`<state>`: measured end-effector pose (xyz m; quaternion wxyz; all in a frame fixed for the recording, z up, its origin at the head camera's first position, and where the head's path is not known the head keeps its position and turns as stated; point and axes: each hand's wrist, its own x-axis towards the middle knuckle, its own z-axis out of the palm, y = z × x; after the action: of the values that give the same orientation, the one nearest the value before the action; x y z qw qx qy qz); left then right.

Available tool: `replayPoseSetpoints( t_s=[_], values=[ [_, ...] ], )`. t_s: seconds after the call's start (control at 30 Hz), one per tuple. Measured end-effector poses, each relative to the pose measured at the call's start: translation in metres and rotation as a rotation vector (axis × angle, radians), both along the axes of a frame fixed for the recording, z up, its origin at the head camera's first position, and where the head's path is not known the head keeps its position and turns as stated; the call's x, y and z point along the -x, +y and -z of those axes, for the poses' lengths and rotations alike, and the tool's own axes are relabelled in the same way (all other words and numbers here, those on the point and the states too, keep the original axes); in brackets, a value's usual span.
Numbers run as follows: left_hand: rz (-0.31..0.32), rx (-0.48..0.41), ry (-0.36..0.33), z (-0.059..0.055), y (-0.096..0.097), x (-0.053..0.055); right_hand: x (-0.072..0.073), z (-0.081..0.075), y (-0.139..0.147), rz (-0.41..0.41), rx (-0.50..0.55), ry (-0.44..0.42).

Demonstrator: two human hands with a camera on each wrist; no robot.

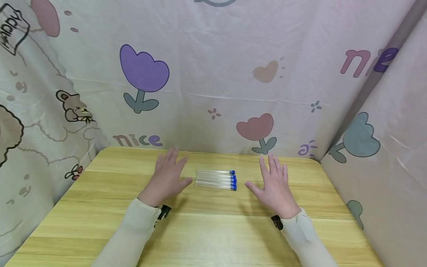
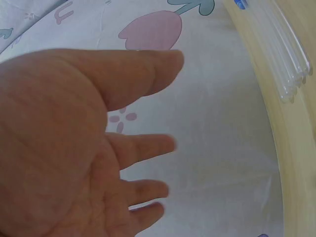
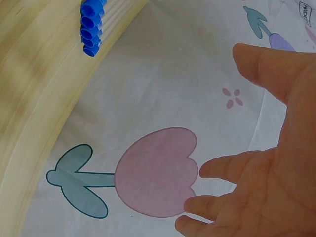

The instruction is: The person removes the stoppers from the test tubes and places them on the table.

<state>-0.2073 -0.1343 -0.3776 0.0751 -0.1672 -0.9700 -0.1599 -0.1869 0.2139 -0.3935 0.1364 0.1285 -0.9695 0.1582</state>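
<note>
Several clear test tubes with blue caps [image 1: 215,180] lie side by side on the wooden table, their capped ends toward the right. To their left is my left hand [image 1: 166,181], fingers spread and straight, holding nothing. My right hand [image 1: 275,189] is on the other side, beyond the caps, also with fingers spread and nothing in it. In the left wrist view the rounded ends of the tubes [image 2: 286,54] show at the upper right, apart from the thumb. The right wrist view shows the blue caps [image 3: 92,27] at the top left, away from the fingers.
The light wooden table [image 1: 213,237] ends at a printed white curtain [image 1: 207,74] behind it. More printed curtain hangs along the left and right sides. A black strap [image 1: 164,212] is on the left wrist and another black strap [image 1: 277,222] on the right.
</note>
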Motion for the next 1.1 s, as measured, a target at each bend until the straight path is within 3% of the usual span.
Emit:
replayPoseSetpoints(
  t_s=[0.1,0.2,0.33,0.47,0.63,1.1],
  values=[
    [0.038,0.021,-0.017,0.002,0.003,-0.001,0.000,0.001,0.000,0.000,-0.001,-0.006],
    [0.070,0.021,-0.107,0.008,0.011,0.004,0.001,0.001,0.000,0.006,0.000,-0.011],
    [0.106,0.019,-0.190,0.027,0.024,0.014,0.000,0.001,0.001,0.010,0.012,-0.038],
    [0.133,0.038,-0.135,0.046,0.032,0.020,-0.001,0.000,0.001,0.017,0.023,-0.059],
    [0.113,0.055,-0.066,0.060,0.039,0.026,-0.003,-0.001,0.001,0.037,0.028,-0.048],
    [0.081,0.077,-0.077,0.067,0.045,0.033,-0.001,-0.001,0.003,0.040,0.055,-0.045]
  ],
)
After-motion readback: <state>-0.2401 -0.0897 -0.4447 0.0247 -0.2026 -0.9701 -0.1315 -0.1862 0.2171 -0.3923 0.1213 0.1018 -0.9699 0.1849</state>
